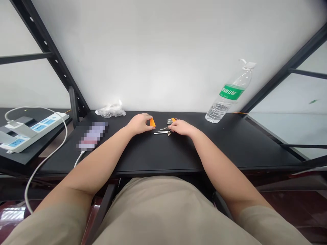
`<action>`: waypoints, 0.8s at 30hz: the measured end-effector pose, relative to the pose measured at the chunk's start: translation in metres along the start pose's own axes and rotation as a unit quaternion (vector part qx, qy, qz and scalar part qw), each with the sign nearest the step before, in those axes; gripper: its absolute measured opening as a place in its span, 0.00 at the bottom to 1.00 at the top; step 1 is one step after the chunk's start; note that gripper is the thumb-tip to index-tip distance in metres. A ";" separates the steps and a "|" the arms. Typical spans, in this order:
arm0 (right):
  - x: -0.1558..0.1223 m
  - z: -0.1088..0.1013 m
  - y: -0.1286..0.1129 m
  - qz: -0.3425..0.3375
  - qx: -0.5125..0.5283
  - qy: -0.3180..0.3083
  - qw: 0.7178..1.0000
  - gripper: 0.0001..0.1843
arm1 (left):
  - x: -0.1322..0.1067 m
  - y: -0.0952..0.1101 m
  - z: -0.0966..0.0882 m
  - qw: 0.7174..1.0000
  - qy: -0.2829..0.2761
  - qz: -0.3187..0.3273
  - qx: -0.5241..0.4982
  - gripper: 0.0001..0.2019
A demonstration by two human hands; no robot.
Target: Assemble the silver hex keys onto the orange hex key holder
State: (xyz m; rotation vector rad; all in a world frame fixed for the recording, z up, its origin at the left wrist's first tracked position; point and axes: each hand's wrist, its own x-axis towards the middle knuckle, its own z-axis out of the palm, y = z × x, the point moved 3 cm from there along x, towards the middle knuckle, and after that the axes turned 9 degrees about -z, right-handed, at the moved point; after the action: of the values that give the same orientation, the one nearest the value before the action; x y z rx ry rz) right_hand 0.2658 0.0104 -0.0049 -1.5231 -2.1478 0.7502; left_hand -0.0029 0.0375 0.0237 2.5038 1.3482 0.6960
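Observation:
Between the thumb and fingers of my left hand (139,123) is an orange plastic piece (152,122), tilted up just above or on the black desk. To its right, several L-shaped hex keys (163,131) lie side by side, their long arms pointing left. My right hand (182,127) is closed, with its fingertips pinching at the bent ends of these hex keys; exactly how many it grips is hidden. Just behind the right fingers, a second orange piece (174,119) shows beside short metal ends (169,121), partly covered by the hand.
A water bottle (230,92) with a green label stands at the right rear of the black desk (158,156). Crumpled clear plastic (111,110) lies at the left rear, near a phone (93,136) on a white cable (63,136). A power strip (38,131) sits far left.

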 end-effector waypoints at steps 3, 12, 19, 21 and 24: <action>0.000 -0.002 0.001 0.008 -0.043 -0.002 0.999 0.24 | -0.001 0.000 -0.001 1.000 -0.002 0.000 -0.006 0.14; 0.001 -0.005 0.007 0.006 -0.104 0.051 0.993 0.16 | 0.001 -0.001 0.000 1.000 -0.001 0.000 -0.001 0.15; 0.004 0.002 -0.008 -0.070 -0.116 0.032 0.990 0.08 | -0.001 0.000 -0.001 1.000 -0.003 0.003 -0.008 0.16; 0.002 0.005 -0.012 -0.083 -0.117 0.011 0.990 0.07 | -0.001 0.001 -0.002 1.000 -0.005 0.001 -0.013 0.16; -0.001 0.011 -0.017 -0.094 -0.117 -0.019 0.988 0.08 | -0.001 0.001 -0.002 1.000 -0.007 -0.004 -0.016 0.17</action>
State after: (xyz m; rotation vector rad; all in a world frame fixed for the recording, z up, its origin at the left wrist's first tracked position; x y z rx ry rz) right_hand 0.2472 0.0028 -0.0024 -1.3970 -2.4387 0.4812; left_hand -0.0037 0.0355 0.0257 2.4724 1.3298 0.6907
